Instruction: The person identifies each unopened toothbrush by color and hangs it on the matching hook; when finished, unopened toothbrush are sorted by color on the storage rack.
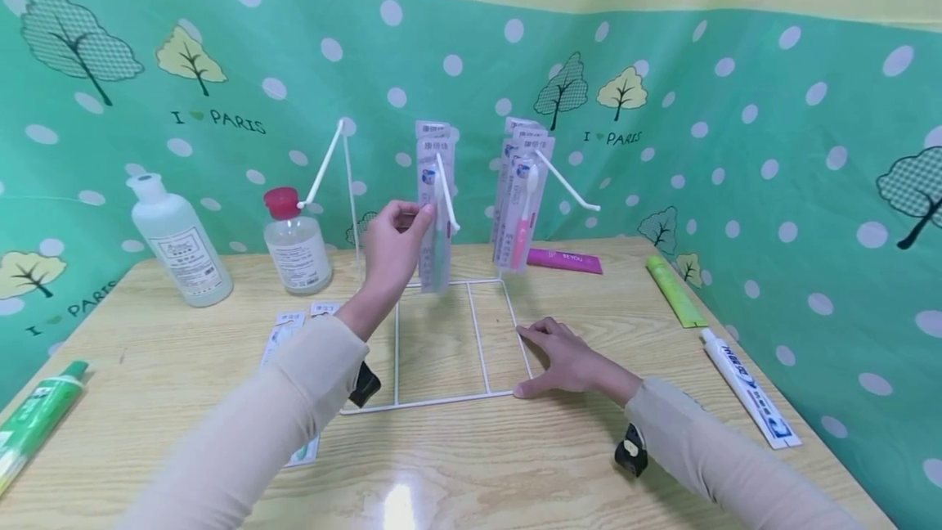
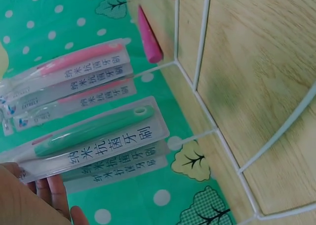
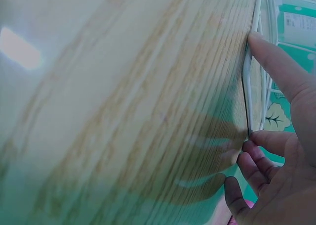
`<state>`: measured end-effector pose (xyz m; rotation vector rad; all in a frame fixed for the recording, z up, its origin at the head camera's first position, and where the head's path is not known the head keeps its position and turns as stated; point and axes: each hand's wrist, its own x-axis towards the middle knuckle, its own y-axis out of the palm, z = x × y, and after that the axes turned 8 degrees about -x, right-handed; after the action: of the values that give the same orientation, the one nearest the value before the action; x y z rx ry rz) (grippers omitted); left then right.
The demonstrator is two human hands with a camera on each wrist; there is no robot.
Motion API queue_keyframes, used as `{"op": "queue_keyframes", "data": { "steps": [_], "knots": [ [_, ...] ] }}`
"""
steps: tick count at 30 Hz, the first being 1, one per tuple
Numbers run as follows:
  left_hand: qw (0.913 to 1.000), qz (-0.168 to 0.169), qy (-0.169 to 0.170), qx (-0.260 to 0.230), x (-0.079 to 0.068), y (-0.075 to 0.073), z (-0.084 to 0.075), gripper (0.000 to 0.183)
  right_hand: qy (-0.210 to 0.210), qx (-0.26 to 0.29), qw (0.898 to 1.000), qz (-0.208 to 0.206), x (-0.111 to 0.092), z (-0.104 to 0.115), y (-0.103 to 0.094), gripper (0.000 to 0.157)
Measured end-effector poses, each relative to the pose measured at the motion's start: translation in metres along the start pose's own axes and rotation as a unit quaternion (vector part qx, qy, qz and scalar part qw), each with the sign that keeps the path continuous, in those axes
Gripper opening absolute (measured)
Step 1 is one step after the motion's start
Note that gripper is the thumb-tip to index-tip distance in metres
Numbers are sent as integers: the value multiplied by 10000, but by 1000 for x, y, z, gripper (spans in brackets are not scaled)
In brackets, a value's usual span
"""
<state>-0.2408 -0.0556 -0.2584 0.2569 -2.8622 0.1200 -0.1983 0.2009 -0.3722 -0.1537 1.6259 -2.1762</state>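
My left hand (image 1: 392, 245) pinches the edge of a packaged green toothbrush (image 2: 98, 138) hanging on the middle hook of a white wire rack (image 1: 441, 401). More packs hang behind it, partly hidden. On the right hook hang several packaged toothbrushes, the front one pink (image 1: 524, 223). The left hook (image 1: 324, 166) carries nothing. My right hand (image 1: 562, 360) holds the near right corner of the rack's base, thumb on the front bar and index finger on the side bar, as the right wrist view also shows.
Packaged toothbrushes (image 1: 303, 455) lie partly under my left forearm. Behind them stand a clear bottle (image 1: 180, 248) and a red-capped bottle (image 1: 298, 252). A green tube (image 1: 37, 419) lies far left. Magenta (image 1: 565, 261), lime (image 1: 675, 293) and white (image 1: 749, 389) tubes lie at right.
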Motion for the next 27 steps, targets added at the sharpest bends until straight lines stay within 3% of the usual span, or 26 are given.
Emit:
{"op": "queue_keyframes", "data": {
  "steps": [8,15,21,27],
  "knots": [
    [9996,-188,-198,-24,5,3,2,38,-68,1,10000,-19,0,-1,0,99],
    [9978,-171,-622,131,3,-1,9,36,-72,-41,10000,-15,0,-1,1,99],
    [9964,209,-764,292,-6,-17,24,37,-90,-34,10000,-5,0,-1,1,99],
    [9938,618,-354,851,-22,-44,33,38,-112,-18,9999,-38,0,-1,1,100]
  ]
}}
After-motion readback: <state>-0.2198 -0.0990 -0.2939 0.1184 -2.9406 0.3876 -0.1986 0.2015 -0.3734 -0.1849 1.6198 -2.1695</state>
